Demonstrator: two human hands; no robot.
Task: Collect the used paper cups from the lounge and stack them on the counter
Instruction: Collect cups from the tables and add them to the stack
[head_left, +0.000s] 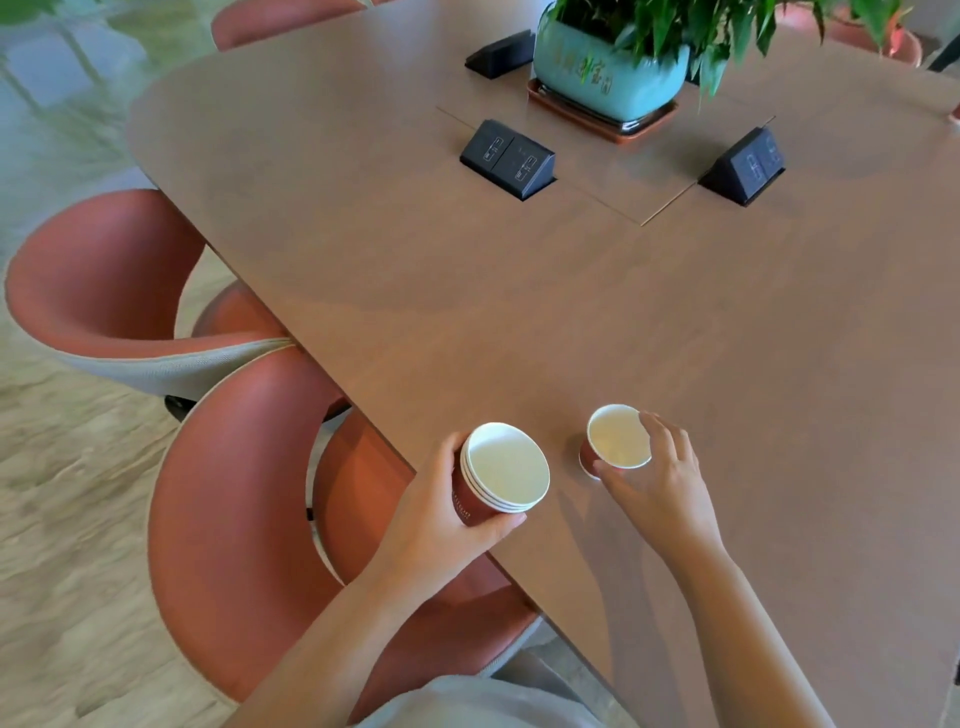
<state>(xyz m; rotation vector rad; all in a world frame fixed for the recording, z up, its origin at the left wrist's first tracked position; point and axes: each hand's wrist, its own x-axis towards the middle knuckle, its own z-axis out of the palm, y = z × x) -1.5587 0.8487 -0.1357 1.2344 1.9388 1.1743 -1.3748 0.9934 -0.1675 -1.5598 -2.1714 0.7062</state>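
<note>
Over the edge of the worktop (519, 312) our left hand (436, 519) clamps the stack of cups (501, 470); just right of it, our right hand (670, 483) curls round the single cup (618, 436). We judge a lopsided pinch could tip or crush it.

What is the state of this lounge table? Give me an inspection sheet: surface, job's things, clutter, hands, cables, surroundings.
Surface: brown wooden table, seamed centre panel.
Job's things: stack of three red paper cups, held at the table edge; single red paper cup upright on the table.
Clutter: teal ceramic planter with green plant; three black pop-up socket boxes.
Hands: left hand grips the stack; right hand curls round the single cup.
Cables: nothing seen.
Surroundings: red padded chairs; pale wood-look floor.
</note>
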